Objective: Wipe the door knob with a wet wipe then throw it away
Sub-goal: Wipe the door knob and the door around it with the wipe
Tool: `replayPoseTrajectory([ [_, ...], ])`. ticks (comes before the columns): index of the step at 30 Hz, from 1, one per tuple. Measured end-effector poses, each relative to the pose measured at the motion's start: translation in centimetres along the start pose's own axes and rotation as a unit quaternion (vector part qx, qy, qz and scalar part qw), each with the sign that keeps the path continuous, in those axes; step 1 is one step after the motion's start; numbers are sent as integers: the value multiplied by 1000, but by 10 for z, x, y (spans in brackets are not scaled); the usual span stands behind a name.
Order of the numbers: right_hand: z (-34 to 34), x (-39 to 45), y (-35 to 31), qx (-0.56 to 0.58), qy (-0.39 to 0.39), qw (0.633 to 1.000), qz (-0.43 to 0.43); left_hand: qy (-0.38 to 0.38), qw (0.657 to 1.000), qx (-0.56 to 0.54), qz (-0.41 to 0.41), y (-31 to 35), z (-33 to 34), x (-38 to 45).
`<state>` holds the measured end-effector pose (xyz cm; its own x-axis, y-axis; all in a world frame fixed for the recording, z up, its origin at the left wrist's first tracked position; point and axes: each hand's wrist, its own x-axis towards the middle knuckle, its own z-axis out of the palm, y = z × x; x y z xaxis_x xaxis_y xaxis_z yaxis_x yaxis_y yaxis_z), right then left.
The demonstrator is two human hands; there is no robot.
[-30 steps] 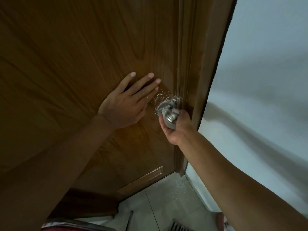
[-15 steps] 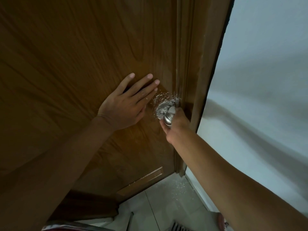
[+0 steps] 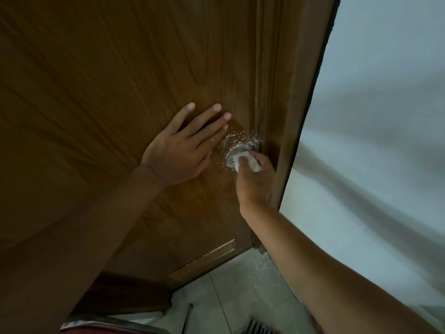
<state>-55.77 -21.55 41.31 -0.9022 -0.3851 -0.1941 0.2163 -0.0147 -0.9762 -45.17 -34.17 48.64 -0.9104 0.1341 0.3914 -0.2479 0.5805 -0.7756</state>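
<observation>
Right hand wraps a wet wipe over the door knob; left hand braces the door.

The right hand [image 3: 255, 179] curls its fingers around the white wet wipe [image 3: 248, 162], pressing it onto the metal door knob [image 3: 237, 153] near the door's latch edge. The left hand [image 3: 183, 150] lies flat on the brown wooden door [image 3: 120, 80], fingers straight and slightly spread, just beside the knob. A tiled floor [image 3: 240, 297] lies below.

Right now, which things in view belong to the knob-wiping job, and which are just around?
Job:
right hand
wet wipe
door knob, mostly covered
left hand, flat on the door

Just around:
white specks on the floor
floor grate
wall
</observation>
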Motion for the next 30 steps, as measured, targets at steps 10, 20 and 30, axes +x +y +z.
replayPoseTrajectory([
  [10, -43, 50, 48, -357, -148, 737, -555, -12, 1000, 7, 2, 0, 0, 0],
  [20, -18, 24, 41, -236, -52, 880, -408, -15, 1000, 10, 5, 1, -1, 1],
  [30, -32, 43, 39, -292, -112, 822, -476, -25, 1000, 13, 4, 1, -1, 1],
])
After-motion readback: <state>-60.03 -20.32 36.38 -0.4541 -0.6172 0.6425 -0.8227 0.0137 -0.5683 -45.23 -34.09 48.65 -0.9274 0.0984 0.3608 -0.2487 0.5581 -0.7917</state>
